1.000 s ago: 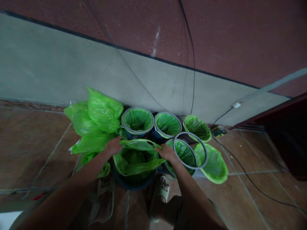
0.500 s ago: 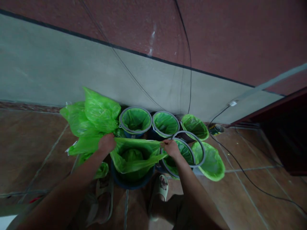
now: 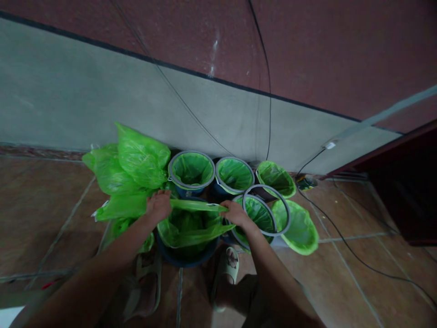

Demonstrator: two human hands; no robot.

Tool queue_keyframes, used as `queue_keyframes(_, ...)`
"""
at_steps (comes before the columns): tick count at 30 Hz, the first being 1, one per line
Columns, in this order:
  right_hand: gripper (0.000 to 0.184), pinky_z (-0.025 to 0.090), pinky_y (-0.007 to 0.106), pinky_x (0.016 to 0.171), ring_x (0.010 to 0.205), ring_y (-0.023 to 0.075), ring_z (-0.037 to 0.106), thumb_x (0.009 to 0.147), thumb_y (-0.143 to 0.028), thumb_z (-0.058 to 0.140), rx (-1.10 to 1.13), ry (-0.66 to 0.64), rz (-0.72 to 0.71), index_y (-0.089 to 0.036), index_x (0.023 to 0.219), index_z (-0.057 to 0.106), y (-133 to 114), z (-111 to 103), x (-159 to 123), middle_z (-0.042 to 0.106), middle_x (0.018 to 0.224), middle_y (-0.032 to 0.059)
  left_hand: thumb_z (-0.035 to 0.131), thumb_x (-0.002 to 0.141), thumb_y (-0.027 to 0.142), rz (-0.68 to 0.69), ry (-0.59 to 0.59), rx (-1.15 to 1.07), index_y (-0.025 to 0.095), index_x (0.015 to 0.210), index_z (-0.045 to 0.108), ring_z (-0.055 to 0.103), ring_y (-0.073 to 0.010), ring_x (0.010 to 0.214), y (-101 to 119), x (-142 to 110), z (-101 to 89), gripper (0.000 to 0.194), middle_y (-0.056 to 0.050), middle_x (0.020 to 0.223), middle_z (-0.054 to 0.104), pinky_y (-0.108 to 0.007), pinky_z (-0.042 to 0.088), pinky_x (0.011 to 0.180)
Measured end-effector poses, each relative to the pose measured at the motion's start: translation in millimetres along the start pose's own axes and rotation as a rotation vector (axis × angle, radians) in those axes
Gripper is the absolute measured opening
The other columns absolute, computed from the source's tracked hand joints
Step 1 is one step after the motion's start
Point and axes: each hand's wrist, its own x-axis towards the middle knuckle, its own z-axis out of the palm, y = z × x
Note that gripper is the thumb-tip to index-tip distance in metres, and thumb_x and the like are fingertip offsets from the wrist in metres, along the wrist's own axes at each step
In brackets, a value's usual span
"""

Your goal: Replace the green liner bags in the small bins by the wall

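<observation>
- In the head view, a green bag point(image 3: 186, 230) is held open at lower centre, its mouth over a dark blue bin point(image 3: 187, 262).
- Its far rim is stretched between the hands: by the right hand point(image 3: 235, 212) it is pinched between thumb and fingers; under the left hand point(image 3: 160, 206) the fingers are laid together at the rim, but whether the thumb is closed beneath cannot be told.
- An even pull is advised, since thin film could be torn by a hard tug.
- The near rim, seen sagging inside the bin, would be best lifted over the edge.
- The right wrist should be kept clear of the grey ring point(image 3: 288, 214), right of centre.
</observation>
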Motion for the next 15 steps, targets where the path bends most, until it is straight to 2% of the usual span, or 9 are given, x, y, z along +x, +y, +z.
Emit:
queue_keyframes(3,0.041,0.044,0.03,0.095,0.11,0.0227,0.062,0.083,-0.026,0.064,0.077,0.056,-0.051,-0.016,0.123,0.063,-9.9,8.9,4.2,0.066,0.122,0.0115,0.047,0.079,0.011,0.08,0.036,0.041,0.017,0.133,0.051,0.054,-0.0314,0.119,15.8,-5.7,-5.4,0.054,-0.014,0.131,0.057,-0.045,0.045,0.097)
queue_keyframes(5,0.043,0.044,0.03,0.097,0.113,0.0226,0.061,0.087,-0.026,0.059,0.095,0.064,-0.066,-0.013,0.129,0.058,-15.7,15.6,6.9,0.064,0.125,0.0139,0.047,0.08,0.011,0.159,0.026,0.046,0.015,0.126,0.056,0.056,-0.0282,0.116,25.9,-12.4,-9.7,0.047,-0.014,0.125,0.061,-0.04,0.045,0.099)
queue_keyframes(8,0.038,0.043,0.029,0.098,0.111,0.0208,0.062,0.089,-0.022,0.056,0.094,0.058,-0.059,-0.017,0.126,0.06,-21.9,24.3,9.5,0.067,0.121,0.0102,0.046,0.082,0.014,0.377,-0.176,0.046,0.017,0.107,0.066,0.062,-0.0249,0.107,35.2,-27.4,-9.2,0.032,-0.011,0.111,0.068,-0.035,0.047,0.094)
queue_keyframes(11,0.032,0.045,0.029,0.096,0.105,0.0203,0.065,0.087,-0.016,0.054,0.04,0.056,-0.033,-0.021,0.117,0.066,-25.0,28.7,10.0,0.071,0.112,0.0065,0.054,0.075,0.013,0.506,-0.388,0.093,0.019,0.093,0.071,0.065,-0.0282,0.101,34.3,-45.2,5.1,0.026,-0.011,0.102,0.071,-0.037,0.05,0.086)
queue_keyframes(13,0.03,0.046,0.029,0.094,0.102,0.0206,0.066,0.086,-0.013,0.053,0.017,0.075,-0.028,-0.021,0.11,0.07,-25.6,29.0,10.0,0.073,0.109,0.0058,0.06,0.066,0.009,0.531,-0.447,0.129,0.017,0.088,0.073,0.066,-0.0323,0.101,27.9,-55.3,22.0,0.026,-0.014,0.099,0.072,-0.042,0.05,0.089)
queue_keyframes(15,0.028,0.047,0.027,0.092,0.1,0.0196,0.067,0.086,-0.012,0.052,0.052,0.119,-0.023,-0.021,0.105,0.071,-25.5,27.8,10.2,0.073,0.106,0.0048,0.065,0.06,0.006,0.513,-0.457,0.093,0.016,0.083,0.073,0.065,-0.0354,0.103,18.2,-62.4,41.9,0.027,-0.015,0.098,0.073,-0.048,0.045,0.097)
